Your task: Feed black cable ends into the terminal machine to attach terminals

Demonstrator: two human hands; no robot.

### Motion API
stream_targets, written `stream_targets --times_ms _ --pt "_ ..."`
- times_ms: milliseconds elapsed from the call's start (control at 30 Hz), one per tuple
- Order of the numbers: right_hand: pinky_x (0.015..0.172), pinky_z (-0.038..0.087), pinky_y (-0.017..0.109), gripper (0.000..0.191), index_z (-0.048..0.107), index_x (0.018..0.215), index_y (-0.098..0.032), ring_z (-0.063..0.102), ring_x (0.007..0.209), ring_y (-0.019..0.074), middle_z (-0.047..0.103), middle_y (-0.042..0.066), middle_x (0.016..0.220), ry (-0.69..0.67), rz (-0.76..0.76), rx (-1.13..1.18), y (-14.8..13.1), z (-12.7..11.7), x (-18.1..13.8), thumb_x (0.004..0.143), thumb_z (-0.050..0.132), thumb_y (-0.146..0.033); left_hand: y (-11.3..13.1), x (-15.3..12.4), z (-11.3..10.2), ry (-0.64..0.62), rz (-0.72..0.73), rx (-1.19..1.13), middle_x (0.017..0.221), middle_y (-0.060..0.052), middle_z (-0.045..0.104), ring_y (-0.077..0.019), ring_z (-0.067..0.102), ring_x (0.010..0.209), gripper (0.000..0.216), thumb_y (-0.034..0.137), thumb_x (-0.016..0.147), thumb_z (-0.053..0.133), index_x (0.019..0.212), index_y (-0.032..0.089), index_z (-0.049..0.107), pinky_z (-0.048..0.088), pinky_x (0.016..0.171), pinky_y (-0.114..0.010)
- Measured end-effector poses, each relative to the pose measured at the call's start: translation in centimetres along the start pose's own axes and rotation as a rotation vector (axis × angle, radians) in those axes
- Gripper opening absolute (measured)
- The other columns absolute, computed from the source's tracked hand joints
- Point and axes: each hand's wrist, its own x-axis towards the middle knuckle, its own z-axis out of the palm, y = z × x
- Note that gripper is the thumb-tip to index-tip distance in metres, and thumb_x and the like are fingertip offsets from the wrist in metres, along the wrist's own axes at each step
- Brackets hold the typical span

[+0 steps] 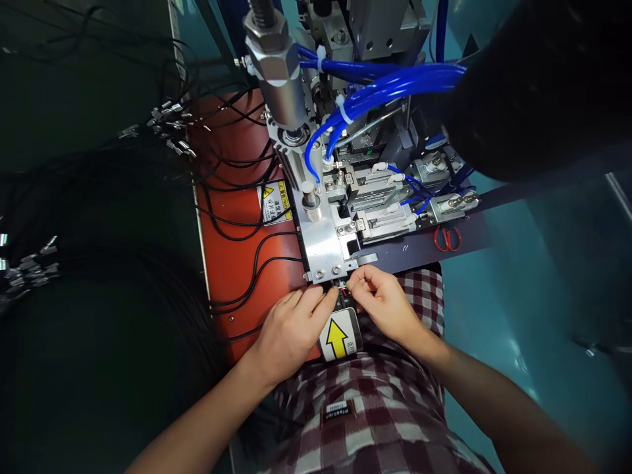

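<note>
Thin coloured wires (344,288), red and a pale one among them, show between my fingertips at the front edge of a metal machine block (322,247). My left hand (295,320) is closed, its thumb and forefinger tips at the left side of the wires. From the right, my right hand (382,301) pinches at the same wires with thumb and forefinger. The ends of the wires are too small and covered to make out. Just below the fingertips lies a white label with a yellow arrow (337,339).
Black cables (257,260) cross the red-brown machine top (241,283) at left, with bundles of metal-tipped cables (172,122) beyond. Blue air tubes (390,82) and small air cylinders (390,227) are behind. Red-handled scissors (447,239) lie at right. A dark round object (523,85) blocks the upper right.
</note>
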Motion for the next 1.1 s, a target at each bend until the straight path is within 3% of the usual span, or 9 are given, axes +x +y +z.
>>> stream_targets --times_ms 400,600,867,1100 --pt "0.048 0.038 0.022 0.017 0.055 0.078 -0.019 0.048 0.050 0.0103 0.049 -0.005 0.058 -0.042 0.064 0.208 0.97 -0.03 0.10 0.088 0.056 -0.032 -0.15 -0.19 -0.05 -0.045 -0.024 -0.028 0.087 -0.010 0.063 -0.0183 0.060 0.073 0.029 0.010 0.091 0.040 0.114 0.011 0.058 0.053 0.062 -0.030" --pt "0.049 0.039 0.022 0.013 0.055 0.078 -0.019 0.048 0.050 0.0101 0.048 -0.005 0.058 -0.040 0.031 0.168 1.02 -0.09 0.11 0.088 0.054 -0.027 -0.38 -0.28 0.02 -0.016 -0.011 -0.087 0.093 -0.011 0.064 -0.0200 0.063 0.081 0.028 0.007 0.091 0.041 0.113 0.009 0.058 0.056 0.069 -0.031" --pt "0.050 0.039 0.022 0.012 0.055 0.077 -0.019 0.049 0.052 0.0106 0.050 -0.004 0.059 -0.032 0.003 0.090 0.74 -0.30 0.14 0.088 0.053 -0.024 -0.31 -0.16 -0.12 -0.028 -0.005 -0.048 0.092 -0.012 0.063 -0.0216 0.062 0.077 0.028 0.007 0.090 0.042 0.112 0.008 0.060 0.055 0.064 -0.032" --pt "0.049 0.037 0.022 0.012 0.055 0.078 -0.018 0.049 0.050 0.0098 0.050 -0.005 0.059 -0.045 0.053 0.204 1.08 -0.15 0.31 0.086 0.056 -0.027 -0.33 -0.06 -0.01 0.016 0.003 -0.018 0.089 -0.011 0.063 -0.0209 0.060 0.074 0.026 0.009 0.091 0.042 0.108 0.009 0.062 0.052 0.061 -0.032"
